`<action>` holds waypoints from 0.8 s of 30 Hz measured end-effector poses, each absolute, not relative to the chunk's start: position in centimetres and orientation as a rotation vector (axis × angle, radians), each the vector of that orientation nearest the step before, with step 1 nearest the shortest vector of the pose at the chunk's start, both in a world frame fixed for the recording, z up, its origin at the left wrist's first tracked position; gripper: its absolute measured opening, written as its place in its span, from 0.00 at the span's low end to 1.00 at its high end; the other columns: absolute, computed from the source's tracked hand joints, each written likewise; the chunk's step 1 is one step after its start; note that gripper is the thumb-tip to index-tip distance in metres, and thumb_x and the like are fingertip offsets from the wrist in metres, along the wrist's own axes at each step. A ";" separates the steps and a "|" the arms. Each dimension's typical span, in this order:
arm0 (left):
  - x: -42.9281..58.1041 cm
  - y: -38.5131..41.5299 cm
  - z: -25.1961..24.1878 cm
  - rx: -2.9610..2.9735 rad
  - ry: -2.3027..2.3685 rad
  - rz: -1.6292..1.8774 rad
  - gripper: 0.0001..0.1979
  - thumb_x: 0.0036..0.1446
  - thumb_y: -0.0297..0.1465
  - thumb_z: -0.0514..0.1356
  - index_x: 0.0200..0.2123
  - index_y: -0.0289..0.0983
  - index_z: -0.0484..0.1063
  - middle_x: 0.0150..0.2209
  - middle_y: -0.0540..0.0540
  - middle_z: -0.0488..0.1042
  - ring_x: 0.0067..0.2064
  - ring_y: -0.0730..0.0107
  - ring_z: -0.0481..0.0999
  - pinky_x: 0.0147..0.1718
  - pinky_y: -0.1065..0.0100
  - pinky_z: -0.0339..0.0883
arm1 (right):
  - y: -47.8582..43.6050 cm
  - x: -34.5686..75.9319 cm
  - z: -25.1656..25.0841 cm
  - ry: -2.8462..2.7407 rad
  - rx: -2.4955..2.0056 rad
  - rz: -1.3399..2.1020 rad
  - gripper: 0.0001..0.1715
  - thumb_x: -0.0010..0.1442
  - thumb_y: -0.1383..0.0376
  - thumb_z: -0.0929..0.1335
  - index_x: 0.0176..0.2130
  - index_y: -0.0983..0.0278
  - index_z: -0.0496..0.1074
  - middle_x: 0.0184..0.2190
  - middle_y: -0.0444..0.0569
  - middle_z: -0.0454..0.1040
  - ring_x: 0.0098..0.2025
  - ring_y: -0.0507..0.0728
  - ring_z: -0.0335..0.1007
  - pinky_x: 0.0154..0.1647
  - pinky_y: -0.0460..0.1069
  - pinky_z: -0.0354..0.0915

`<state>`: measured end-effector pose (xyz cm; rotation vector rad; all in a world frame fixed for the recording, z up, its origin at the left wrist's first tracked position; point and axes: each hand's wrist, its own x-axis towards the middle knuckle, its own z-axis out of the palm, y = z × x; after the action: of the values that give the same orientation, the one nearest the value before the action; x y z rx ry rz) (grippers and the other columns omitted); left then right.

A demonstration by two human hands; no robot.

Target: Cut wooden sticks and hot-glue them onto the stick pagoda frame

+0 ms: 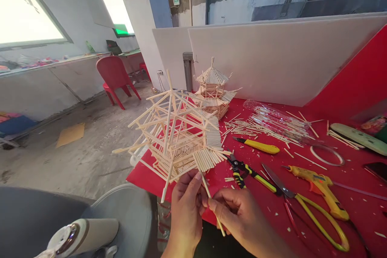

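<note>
A thin wooden stick slants between my hands in front of the near edge of the red table. My left hand pinches its upper part between thumb and fingers. My right hand closes on its lower part, and the stick's end pokes out below. Just beyond my hands stands an open stick-built pavilion frame, with a panel of sticks laid side by side on its near right side. Behind it is a smaller stick pagoda with a pointed, slatted roof.
On the red table lie a yellow cutter, black-yellow pliers, large scissors, a yellow glue gun, loose sticks and a plastic bag of sticks. A bottle is beside a grey stool at lower left.
</note>
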<state>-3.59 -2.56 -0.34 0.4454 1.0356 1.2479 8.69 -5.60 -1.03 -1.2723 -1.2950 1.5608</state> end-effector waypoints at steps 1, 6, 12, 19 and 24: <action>-3.6 -2.6 -0.3 0.448 1.041 1.247 0.13 0.47 0.36 0.70 0.31 0.35 0.73 0.14 0.57 0.62 0.15 0.83 0.55 0.13 0.80 0.46 | -5.6 8.7 -1.1 -1.295 -1.270 1.559 0.20 0.62 0.52 0.67 0.32 0.65 0.76 0.18 0.42 0.68 0.22 0.50 0.63 0.23 0.44 0.57; -3.6 -2.8 -0.2 0.446 1.057 1.238 0.14 0.45 0.36 0.71 0.30 0.36 0.72 0.14 0.57 0.62 0.16 0.82 0.56 0.13 0.80 0.46 | -5.5 8.7 -1.3 -1.296 -1.252 1.558 0.20 0.63 0.52 0.67 0.34 0.64 0.78 0.18 0.42 0.68 0.22 0.50 0.63 0.24 0.44 0.58; -3.5 -3.0 -0.1 0.453 1.066 1.245 0.14 0.45 0.36 0.71 0.31 0.36 0.72 0.14 0.57 0.62 0.16 0.82 0.55 0.14 0.81 0.46 | -5.5 8.5 -1.3 -1.278 -1.224 1.563 0.19 0.63 0.52 0.67 0.34 0.64 0.78 0.17 0.41 0.67 0.21 0.50 0.62 0.23 0.44 0.57; -3.6 -2.7 -0.3 0.461 1.047 1.251 0.12 0.47 0.35 0.70 0.31 0.36 0.73 0.14 0.56 0.62 0.16 0.83 0.56 0.14 0.81 0.46 | -5.5 8.6 -1.2 -1.286 -1.194 1.575 0.19 0.63 0.53 0.66 0.34 0.64 0.78 0.17 0.40 0.65 0.21 0.49 0.60 0.23 0.44 0.55; -3.6 -2.8 -0.4 0.463 1.035 1.263 0.12 0.48 0.34 0.70 0.31 0.35 0.73 0.14 0.56 0.62 0.16 0.83 0.55 0.14 0.81 0.48 | -5.6 8.7 -1.4 -1.306 -1.206 1.566 0.20 0.64 0.52 0.66 0.32 0.65 0.76 0.18 0.40 0.64 0.22 0.49 0.59 0.24 0.44 0.55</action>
<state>-3.58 -2.82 -0.40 0.4631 1.0355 1.2626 8.69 -5.58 -1.41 -1.2065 -1.3058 1.5662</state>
